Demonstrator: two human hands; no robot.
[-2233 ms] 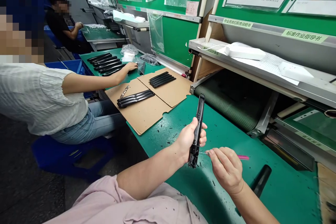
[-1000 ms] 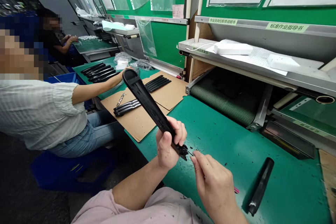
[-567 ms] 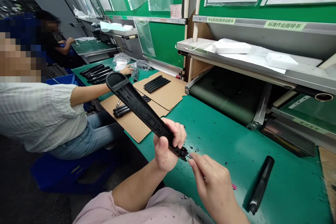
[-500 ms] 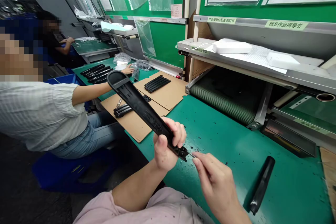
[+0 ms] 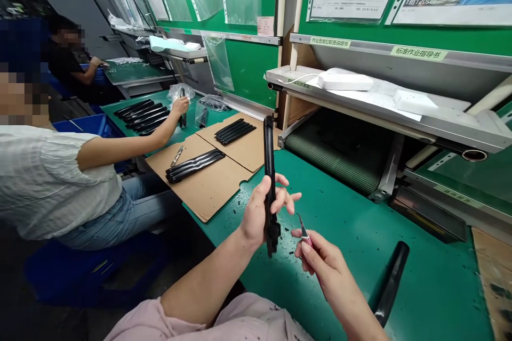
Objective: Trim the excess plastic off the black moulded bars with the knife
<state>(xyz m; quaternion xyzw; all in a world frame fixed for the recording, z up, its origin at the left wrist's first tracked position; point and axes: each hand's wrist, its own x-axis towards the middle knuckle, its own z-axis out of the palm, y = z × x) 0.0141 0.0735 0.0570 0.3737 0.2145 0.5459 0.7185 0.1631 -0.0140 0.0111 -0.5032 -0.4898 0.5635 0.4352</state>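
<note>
My left hand (image 5: pixel 258 213) grips a long black plastic part (image 5: pixel 270 154) between thumb and fingers, with some fingertips spread off it. The part stands nearly upright, its narrow side towards me and its notched end low. To its right, my right hand (image 5: pixel 322 256) holds a small trimming knife (image 5: pixel 304 234) with a pink handle and a thin, hooked metal tip pointing up. That tip is apart from the black part. Another long black piece (image 5: pixel 394 279) lies on the green table at the right, partly hidden by my right forearm.
Black shavings dot the green table (image 5: pixel 340 298). Cardboard sheets (image 5: pixel 212 197) at the left bear black parts (image 5: pixel 196 165) and a silvery tool (image 5: pixel 176 155). A co-worker's hand (image 5: pixel 181 106) holds a black part beyond. A conveyor belt (image 5: pixel 336 154) runs under the shelf (image 5: pixel 360 97).
My left hand has turned the black part from a slant to nearly upright, edge towards me. My right hand has drawn the knife away from its end. The co-worker's hand has lifted a black part.
</note>
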